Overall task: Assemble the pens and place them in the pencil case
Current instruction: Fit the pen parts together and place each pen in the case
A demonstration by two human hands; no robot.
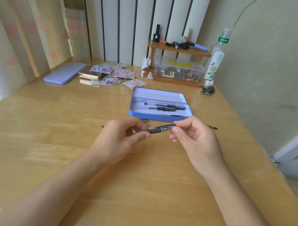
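Two bare hands meet above a wooden worktop (70, 151), the left hand (119, 137) pinching the black grip end of a pen (161, 129) while the right hand (194, 139) pinches its clear barrel between thumb and fingertips. Just beyond them an open blue pencil case (159, 117) sits on the worktop with assembled pens (164, 107) lying inside, and a few loose pen parts (145, 120) rest between the case and the hands. A lilac case lid (64, 75) and scattered stickers (115, 73) lie farther back.
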